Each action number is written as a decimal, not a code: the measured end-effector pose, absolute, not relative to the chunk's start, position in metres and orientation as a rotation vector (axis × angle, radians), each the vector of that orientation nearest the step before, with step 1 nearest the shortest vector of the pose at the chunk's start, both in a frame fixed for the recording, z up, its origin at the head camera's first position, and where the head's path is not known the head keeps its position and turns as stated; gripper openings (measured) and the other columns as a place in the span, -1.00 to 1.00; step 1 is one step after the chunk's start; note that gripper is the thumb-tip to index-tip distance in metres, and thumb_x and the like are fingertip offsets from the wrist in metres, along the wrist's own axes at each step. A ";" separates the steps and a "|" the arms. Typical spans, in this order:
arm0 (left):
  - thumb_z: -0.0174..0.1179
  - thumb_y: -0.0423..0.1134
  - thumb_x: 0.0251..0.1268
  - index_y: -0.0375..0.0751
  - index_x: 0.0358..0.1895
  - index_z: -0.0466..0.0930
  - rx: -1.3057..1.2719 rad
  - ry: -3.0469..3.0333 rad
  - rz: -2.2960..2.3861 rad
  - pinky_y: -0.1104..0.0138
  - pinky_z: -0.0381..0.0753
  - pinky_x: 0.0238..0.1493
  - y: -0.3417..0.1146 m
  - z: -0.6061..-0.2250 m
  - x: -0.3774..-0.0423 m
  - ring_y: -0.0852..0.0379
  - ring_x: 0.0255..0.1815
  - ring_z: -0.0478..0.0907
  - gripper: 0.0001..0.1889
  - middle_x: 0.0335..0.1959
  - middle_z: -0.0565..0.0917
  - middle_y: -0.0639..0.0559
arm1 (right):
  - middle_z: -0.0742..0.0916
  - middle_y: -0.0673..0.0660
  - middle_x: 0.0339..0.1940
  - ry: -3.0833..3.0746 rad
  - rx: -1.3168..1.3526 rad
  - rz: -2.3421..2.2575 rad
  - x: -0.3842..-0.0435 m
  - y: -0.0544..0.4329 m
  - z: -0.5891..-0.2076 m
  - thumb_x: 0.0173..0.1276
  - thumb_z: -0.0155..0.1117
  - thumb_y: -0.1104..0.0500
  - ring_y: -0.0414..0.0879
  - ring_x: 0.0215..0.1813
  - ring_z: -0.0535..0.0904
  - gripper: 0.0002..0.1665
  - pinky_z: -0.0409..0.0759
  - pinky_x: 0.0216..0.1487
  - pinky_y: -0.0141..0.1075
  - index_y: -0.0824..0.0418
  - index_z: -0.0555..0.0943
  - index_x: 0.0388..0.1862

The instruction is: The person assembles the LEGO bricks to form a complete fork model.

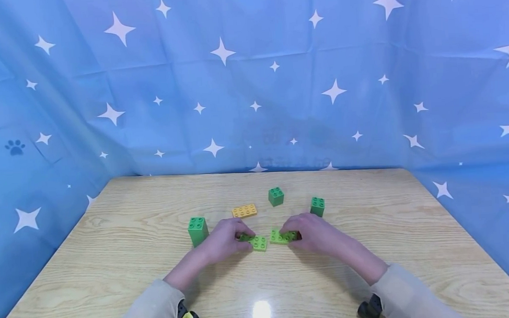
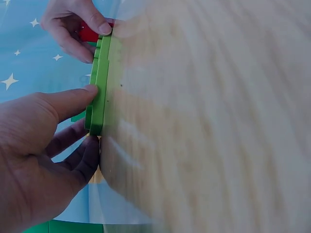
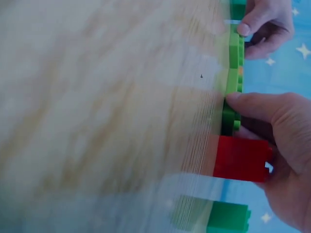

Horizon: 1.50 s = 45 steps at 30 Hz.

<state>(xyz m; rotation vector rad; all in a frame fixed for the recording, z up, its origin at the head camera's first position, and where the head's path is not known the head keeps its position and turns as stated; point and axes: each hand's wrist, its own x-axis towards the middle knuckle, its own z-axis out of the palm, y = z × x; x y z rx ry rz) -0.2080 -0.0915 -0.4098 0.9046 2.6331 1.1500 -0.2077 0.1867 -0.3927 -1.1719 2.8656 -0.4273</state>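
Note:
Two light green flat toy building bricks lie on the table, their near ends facing each other across a small gap in the head view. My left hand point(image 1: 229, 238) pinches the outer end of the left brick point(image 1: 260, 243) between thumb and fingers. On the other one, the right brick point(image 1: 277, 236), my right hand point(image 1: 309, 232) has its thumb and fingertips at the outer end. A red brick point(image 3: 242, 158) stands right by the right hand's fingers in the right wrist view; that hand hides it in the head view.
Behind the hands lies an orange-yellow flat brick point(image 1: 244, 211). Farther back is a green brick point(image 1: 276, 196), with another green brick point(image 1: 317, 205) beyond the right hand. A taller green block point(image 1: 198, 230) stands left of the left hand. Blue star-patterned cloth point(image 1: 250, 82) hangs behind the table.

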 end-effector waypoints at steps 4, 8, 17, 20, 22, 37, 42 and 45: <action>0.48 -0.37 0.20 -0.31 -0.05 0.78 0.890 2.636 1.156 0.39 0.45 -0.36 -0.092 -0.410 -0.207 0.21 -0.35 0.41 -0.75 -0.23 0.68 0.02 | 0.81 0.01 -0.04 2.848 -1.261 -0.376 -0.207 0.185 -0.392 0.23 0.56 0.24 -0.05 0.05 0.71 -0.64 0.62 0.14 -0.05 0.13 0.78 0.03; 0.49 -0.36 0.19 -0.30 -0.06 0.79 0.899 2.633 1.166 0.40 0.45 -0.38 -0.092 -0.410 -0.206 0.23 -0.38 0.40 -0.75 -0.26 0.67 0.04 | 0.81 -0.02 -0.05 2.845 -1.350 -0.358 -0.207 0.183 -0.391 0.21 0.58 0.22 -0.09 0.03 0.72 -0.64 0.60 0.16 -0.05 0.12 0.79 0.02; 0.48 -0.36 0.19 -0.25 -0.07 0.79 0.894 2.645 1.149 0.39 0.46 -0.37 -0.090 -0.411 -0.205 0.23 -0.38 0.42 -0.77 -0.33 0.63 0.10 | 0.82 -0.03 -0.07 2.829 -1.406 -0.379 -0.206 0.183 -0.392 0.21 0.59 0.21 -0.13 0.01 0.73 -0.66 0.61 0.13 -0.07 0.12 0.80 -0.01; 0.48 -0.36 0.20 -0.24 -0.07 0.78 0.881 2.643 1.150 0.38 0.45 -0.38 -0.090 -0.411 -0.205 0.21 -0.39 0.42 -0.77 -0.36 0.59 0.13 | 0.82 -0.03 -0.07 2.827 -1.394 -0.378 -0.206 0.183 -0.393 0.21 0.59 0.21 -0.12 0.01 0.72 -0.66 0.61 0.14 -0.06 0.12 0.80 -0.01; 0.48 -0.35 0.20 -0.23 -0.07 0.78 0.874 2.642 1.146 0.38 0.45 -0.38 -0.090 -0.411 -0.206 0.21 -0.38 0.43 -0.77 -0.36 0.58 0.14 | 0.82 -0.02 -0.07 2.825 -1.393 -0.378 -0.206 0.183 -0.393 0.21 0.59 0.21 -0.11 0.01 0.72 -0.66 0.62 0.15 -0.05 0.12 0.80 -0.01; 0.46 -0.33 0.22 -0.23 -0.04 0.75 0.850 2.630 1.137 0.32 0.51 -0.30 -0.092 -0.411 -0.206 0.17 -0.30 0.47 -0.75 -0.26 0.64 0.07 | 0.81 0.01 -0.03 2.807 -1.385 -0.393 -0.205 0.182 -0.393 0.23 0.56 0.23 -0.09 0.03 0.72 -0.66 0.67 0.09 -0.13 0.12 0.79 0.02; 0.46 -0.33 0.21 -0.23 -0.03 0.75 0.857 2.627 1.135 0.32 0.52 -0.28 -0.092 -0.411 -0.207 0.17 -0.30 0.48 -0.74 -0.26 0.64 0.07 | 0.81 0.02 -0.04 2.807 -1.394 -0.393 -0.205 0.182 -0.393 0.22 0.57 0.23 -0.09 0.02 0.73 -0.65 0.68 0.06 -0.16 0.13 0.79 0.01; 0.46 -0.33 0.21 -0.24 -0.03 0.75 0.855 2.619 1.136 0.31 0.52 -0.28 -0.092 -0.411 -0.207 0.17 -0.29 0.48 -0.74 -0.26 0.64 0.06 | 0.81 0.02 -0.04 2.806 -1.401 -0.390 -0.205 0.182 -0.393 0.21 0.58 0.22 -0.09 0.01 0.73 -0.65 0.69 0.04 -0.18 0.14 0.79 0.00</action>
